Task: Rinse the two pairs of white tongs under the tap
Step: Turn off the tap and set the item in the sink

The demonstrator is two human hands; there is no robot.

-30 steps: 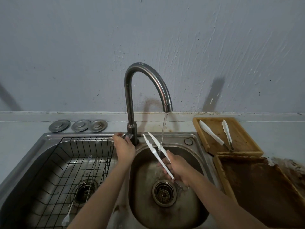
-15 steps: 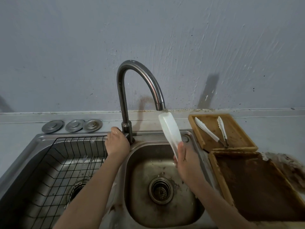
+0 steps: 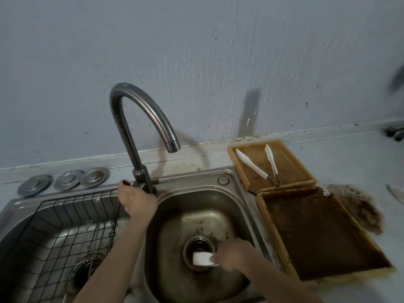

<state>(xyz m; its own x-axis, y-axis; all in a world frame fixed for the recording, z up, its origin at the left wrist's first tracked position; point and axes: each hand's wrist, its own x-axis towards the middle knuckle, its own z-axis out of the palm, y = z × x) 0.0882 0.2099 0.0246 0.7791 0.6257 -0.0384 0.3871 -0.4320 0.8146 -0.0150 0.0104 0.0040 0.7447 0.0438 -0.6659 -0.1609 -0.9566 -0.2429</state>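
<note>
My right hand (image 3: 235,253) is low in the right sink basin (image 3: 175,211), closed on a pair of white tongs (image 3: 202,258) whose blurred tip points left over the drain. My left hand (image 3: 136,202) rests on the tap lever at the foot of the curved steel tap (image 3: 140,119). No water shows at the spout. A second pair of white tongs (image 3: 251,164) lies spread open in the small wooden tray (image 3: 290,169) right of the sink.
A black wire rack (image 3: 65,226) fills the left basin, with a utensil under it. Three metal sink lids (image 3: 63,180) sit behind it on the counter. A large stained wooden tray (image 3: 317,235) lies right of the sink, with a dirty patch beside it.
My right hand dropped with the tongs from under the spout down to the drain. The water stream seen a second ago is gone. The view shifted right.
</note>
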